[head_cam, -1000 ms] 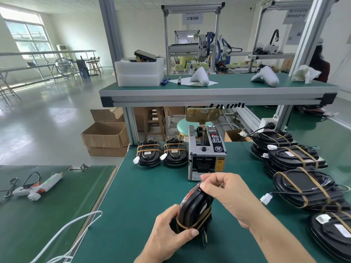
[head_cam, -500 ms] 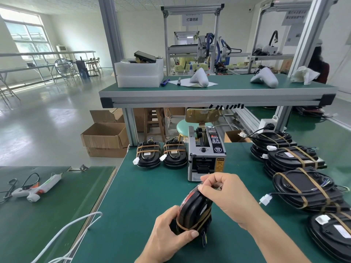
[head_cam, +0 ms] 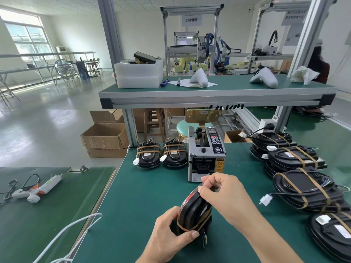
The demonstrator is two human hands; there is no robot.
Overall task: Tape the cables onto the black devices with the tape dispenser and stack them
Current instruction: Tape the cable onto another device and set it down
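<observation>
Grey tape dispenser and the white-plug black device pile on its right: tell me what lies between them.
Head view: only bare green mat between the grey tape dispenser and that black device pile.

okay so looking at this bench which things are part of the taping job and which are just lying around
Job: held device, left hand, right hand, tape dispenser, two taped devices, right-side stacks.

Lying about: glue gun, cardboard boxes, foam blocks, white shells.

Green bench (head_cam: 144,202), tape dispenser (head_cam: 206,154) at centre, 2 taped black devices (head_cam: 161,155) left, stacked devices (head_cam: 303,188) right.
</observation>
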